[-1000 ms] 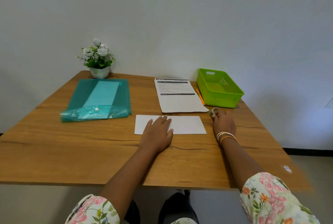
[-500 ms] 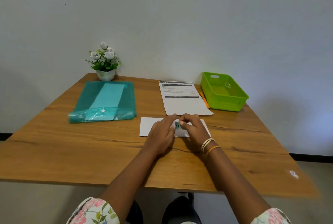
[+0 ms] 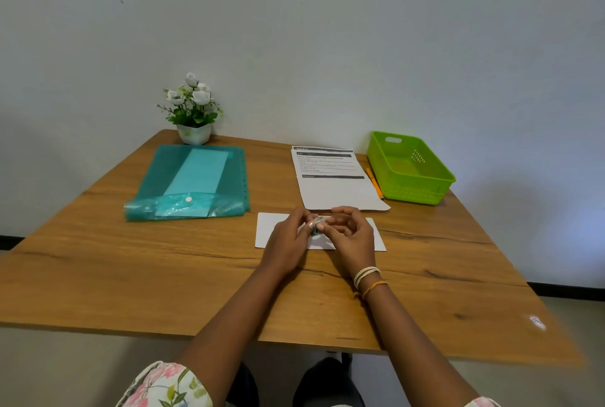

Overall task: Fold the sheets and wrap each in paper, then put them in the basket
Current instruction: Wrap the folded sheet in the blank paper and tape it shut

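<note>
A folded white sheet lies flat on the wooden table, in front of me. Both hands hover just above its middle and hide that part. Between their fingertips is a small tape roll; my left hand pinches it from the left and my right hand holds it from the right. A stack of printed sheets lies just beyond the folded one. The green plastic basket stands at the back right with nothing visible in it.
An orange pen lies between the printed sheets and the basket. A teal plastic folder with paper inside lies at the back left. A small potted plant stands by the wall behind it.
My right hand took the tape roll from near the basket and brought it left over the folded sheet. My left hand lifted off the sheet and joined it on the roll.
</note>
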The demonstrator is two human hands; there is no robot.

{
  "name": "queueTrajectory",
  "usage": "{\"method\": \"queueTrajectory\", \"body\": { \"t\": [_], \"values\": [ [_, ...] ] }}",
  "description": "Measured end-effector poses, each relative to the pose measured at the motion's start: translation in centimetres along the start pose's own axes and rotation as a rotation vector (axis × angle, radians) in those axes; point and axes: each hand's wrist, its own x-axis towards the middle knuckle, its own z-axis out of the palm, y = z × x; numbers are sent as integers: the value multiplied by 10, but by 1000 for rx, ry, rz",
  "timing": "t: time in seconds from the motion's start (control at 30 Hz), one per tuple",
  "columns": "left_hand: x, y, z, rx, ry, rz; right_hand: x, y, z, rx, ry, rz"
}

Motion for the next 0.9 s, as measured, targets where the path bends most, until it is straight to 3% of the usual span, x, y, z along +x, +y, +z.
{"method": "queueTrajectory", "body": {
  "t": [0.17, 0.33, 0.67, 0.9],
  "values": [
    [0, -2, 2, 92, -62, 0, -4, -2, 1, -14, 36, 12],
    [0, -3, 2, 60, -21, 19, -4, 0, 4, -221, 61, -139],
    [-1, -2, 1, 105, -77, 52, 1, 9, -2, -72, 54, 17],
    [-1, -1, 2, 175, -72, 73, 2, 11, -1, -118, 19, 38]
  ]
}}
